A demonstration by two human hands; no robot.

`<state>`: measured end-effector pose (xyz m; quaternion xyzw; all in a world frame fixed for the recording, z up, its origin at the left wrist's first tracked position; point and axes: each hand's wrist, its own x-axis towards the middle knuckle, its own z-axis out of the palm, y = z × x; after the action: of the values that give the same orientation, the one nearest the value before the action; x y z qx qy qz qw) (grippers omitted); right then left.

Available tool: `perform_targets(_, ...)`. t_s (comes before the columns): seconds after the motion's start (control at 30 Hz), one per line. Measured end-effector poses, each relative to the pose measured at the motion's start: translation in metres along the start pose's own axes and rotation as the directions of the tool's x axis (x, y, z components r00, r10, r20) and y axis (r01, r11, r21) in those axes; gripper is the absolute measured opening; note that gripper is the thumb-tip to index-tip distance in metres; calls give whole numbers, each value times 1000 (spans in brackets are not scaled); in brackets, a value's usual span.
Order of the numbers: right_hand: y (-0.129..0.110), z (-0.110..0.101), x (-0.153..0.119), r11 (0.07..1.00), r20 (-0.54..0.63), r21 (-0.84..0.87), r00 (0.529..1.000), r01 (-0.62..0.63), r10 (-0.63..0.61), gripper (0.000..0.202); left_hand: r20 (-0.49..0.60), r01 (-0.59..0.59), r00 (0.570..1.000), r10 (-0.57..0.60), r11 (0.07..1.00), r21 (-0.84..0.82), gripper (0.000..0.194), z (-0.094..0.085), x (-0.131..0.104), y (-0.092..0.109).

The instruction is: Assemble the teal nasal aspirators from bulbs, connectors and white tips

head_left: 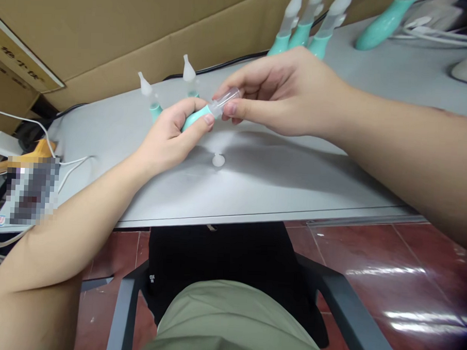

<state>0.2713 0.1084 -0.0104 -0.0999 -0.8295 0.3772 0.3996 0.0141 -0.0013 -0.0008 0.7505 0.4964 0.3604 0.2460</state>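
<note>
My left hand (pixel 169 133) is wrapped round the turquoise bulb of a nasal aspirator (pixel 196 117), which lies tilted up to the right. The thumb and fingers of my right hand (pixel 275 94) close on its clear plastic tube (pixel 226 100), fitted at the bulb's mouth. No white tip shows on this tube. Below the hands, a small white translucent piece (pixel 218 160) rests on the table. Two aspirators with white tips, a left one (pixel 146 88) and a right one (pixel 189 72), stand behind my left hand, their bulbs partly hidden.
Several tipped aspirators (pixel 319 31) stand behind my right hand, and another turquoise bulb (pixel 383 27) lies farther right. A black cable runs along the cardboard (pixel 147 27) at the back. White cords and a blurred-out device (pixel 33 189) are at the left. The grey table's (pixel 178 208) front edge borders my lap.
</note>
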Motion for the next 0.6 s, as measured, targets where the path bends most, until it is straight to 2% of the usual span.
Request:
perform_targets(0.1, 1, 1, -1, 999, -24, -41, 999, 30, -31, 26, 0, 8, 1000, -8, 1000, 30, 44, 0, -1, 5)
perform_targets(0.27, 1, 1, -3, 988, -37, -144, 998, 45, -51, 25, 6, -27, 1000, 27, 998, 54, 38, -1, -1, 10)
perform_targets(0.37, 0, 3, -5, 988, -47, -148, 998, 45, -53, 23, -25, -36, 999, 38, 997, 68, 42, -1, -1, 8)
perform_targets(0.53, 5, 10, -7, 990, -127, -128, 990, 52, -69, 29, -45, -42, 998, 44, 998, 49, 42, 0, -2, 4)
perform_targets(0.6, 9, 12, -8, 989, -109, -140, 992, 43, -59, 31, -42, -34, 998, 36, 999, 37, 39, 0, -2, 5)
